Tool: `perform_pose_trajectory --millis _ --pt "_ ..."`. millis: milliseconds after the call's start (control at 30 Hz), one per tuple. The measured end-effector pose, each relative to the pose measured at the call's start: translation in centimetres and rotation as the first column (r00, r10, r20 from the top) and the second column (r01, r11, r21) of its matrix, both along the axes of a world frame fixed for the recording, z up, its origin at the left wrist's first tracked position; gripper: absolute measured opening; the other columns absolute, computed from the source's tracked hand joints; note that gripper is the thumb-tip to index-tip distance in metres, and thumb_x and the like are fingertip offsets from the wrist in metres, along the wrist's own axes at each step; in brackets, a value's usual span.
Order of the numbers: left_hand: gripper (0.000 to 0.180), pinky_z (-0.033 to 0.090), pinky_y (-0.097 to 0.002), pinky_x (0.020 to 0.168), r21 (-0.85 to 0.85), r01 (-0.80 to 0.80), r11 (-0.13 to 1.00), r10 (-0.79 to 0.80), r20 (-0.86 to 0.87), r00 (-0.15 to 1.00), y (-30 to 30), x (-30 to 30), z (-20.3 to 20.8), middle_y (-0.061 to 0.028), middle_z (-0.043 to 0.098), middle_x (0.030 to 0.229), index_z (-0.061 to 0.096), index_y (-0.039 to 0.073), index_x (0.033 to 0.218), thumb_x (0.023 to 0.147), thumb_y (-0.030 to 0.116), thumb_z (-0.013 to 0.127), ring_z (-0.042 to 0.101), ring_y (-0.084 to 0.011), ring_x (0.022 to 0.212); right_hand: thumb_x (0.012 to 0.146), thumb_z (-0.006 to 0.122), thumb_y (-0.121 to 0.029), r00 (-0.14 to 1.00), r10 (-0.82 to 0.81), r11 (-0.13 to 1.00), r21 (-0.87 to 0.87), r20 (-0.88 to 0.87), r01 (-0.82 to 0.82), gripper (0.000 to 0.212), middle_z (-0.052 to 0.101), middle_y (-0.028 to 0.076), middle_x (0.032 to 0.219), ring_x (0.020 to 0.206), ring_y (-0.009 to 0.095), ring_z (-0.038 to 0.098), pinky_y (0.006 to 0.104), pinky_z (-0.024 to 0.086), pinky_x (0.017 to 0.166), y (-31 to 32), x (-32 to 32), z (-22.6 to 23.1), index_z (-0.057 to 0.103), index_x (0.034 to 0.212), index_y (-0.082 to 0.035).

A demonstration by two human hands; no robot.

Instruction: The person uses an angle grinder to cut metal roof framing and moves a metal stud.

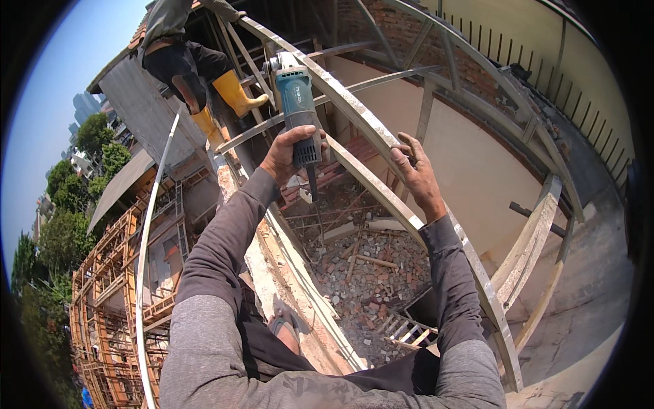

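My left hand (294,151) is closed around the lower body of a teal and black angle grinder (298,99). The tool stands head up, its power cord hanging down from the handle end. Its disc is partly hidden behind the head, next to a long metal roof beam (351,102). My right hand (419,174) is beside this beam, with loosely bent fingers apart and nothing visible between them. It overlaps the beam; whether it bears on it I cannot tell. A thinner metal crossbar (334,99) passes behind the grinder.
Far below lies brick rubble (368,273) with a ladder (409,330). My sandalled foot (285,330) is on a narrow wall top (266,286). A co-worker in yellow boots (235,93) stands at upper left. Wooden scaffolding (109,300) is at left; spikes line a wall (586,112) at right.
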State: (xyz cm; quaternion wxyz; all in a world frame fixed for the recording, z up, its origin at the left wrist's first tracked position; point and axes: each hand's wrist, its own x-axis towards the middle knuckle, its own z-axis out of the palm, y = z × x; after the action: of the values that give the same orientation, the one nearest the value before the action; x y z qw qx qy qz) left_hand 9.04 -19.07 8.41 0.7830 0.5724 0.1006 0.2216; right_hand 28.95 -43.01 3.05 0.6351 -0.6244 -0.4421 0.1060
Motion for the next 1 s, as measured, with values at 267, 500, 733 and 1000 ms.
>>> perform_pose_trajectory --millis 267,500,733,1000 --pt "0.064 0.063 -0.0323 0.077 0.132 0.251 0.959 -0.260 0.057 0.964 -12.2 4.6 1.4 -0.0132 0.064 0.106 0.046 -0.002 0.133 0.079 0.024 0.070 0.070 -0.0209 0.087 0.084 0.077 -0.051 0.987 0.122 0.936 0.344 -0.108 -0.078 0.103 0.050 0.031 0.135 0.122 0.035 0.058 0.0388 0.054 0.096 1.3 -4.6 7.1 0.020 0.159 -0.007" --pt "0.062 0.059 -0.0286 0.076 0.092 0.353 0.931 -0.354 -0.003 0.935 -13.8 5.4 2.3 -0.0100 0.060 0.105 0.049 -0.002 0.128 0.077 0.025 0.074 0.067 -0.0174 0.088 0.088 0.077 -0.038 0.986 0.081 0.901 0.434 -0.146 -0.010 0.088 0.064 0.020 0.119 0.106 0.021 0.066 0.0314 0.057 0.088 -1.5 -5.2 8.3 0.031 0.154 -0.001" --pt "0.052 0.058 -0.0289 0.077 0.129 0.331 0.935 -0.342 0.073 0.937 -14.9 6.7 1.7 -0.0087 0.064 0.102 0.056 0.000 0.123 0.078 0.021 0.073 0.067 -0.0170 0.087 0.085 0.080 -0.030 0.955 0.154 0.868 0.496 -0.253 -0.009 0.074 0.067 0.022 0.113 0.094 0.023 0.072 0.0333 0.063 0.078 -2.1 -4.4 8.0 0.045 0.144 -0.002" --pt "0.042 0.056 -0.0294 0.074 0.355 0.036 0.934 -0.064 0.067 0.996 -8.7 6.7 1.3 -0.0036 0.063 0.089 0.060 0.005 0.104 0.073 0.018 0.086 0.065 -0.0141 0.077 0.079 0.072 -0.067 0.904 -0.386 0.900 -0.139 0.181 0.412 0.107 0.051 0.032 0.136 0.128 0.041 0.052 0.0529 0.042 0.107 -2.9 3.2 -0.3 0.031 0.154 -0.002"
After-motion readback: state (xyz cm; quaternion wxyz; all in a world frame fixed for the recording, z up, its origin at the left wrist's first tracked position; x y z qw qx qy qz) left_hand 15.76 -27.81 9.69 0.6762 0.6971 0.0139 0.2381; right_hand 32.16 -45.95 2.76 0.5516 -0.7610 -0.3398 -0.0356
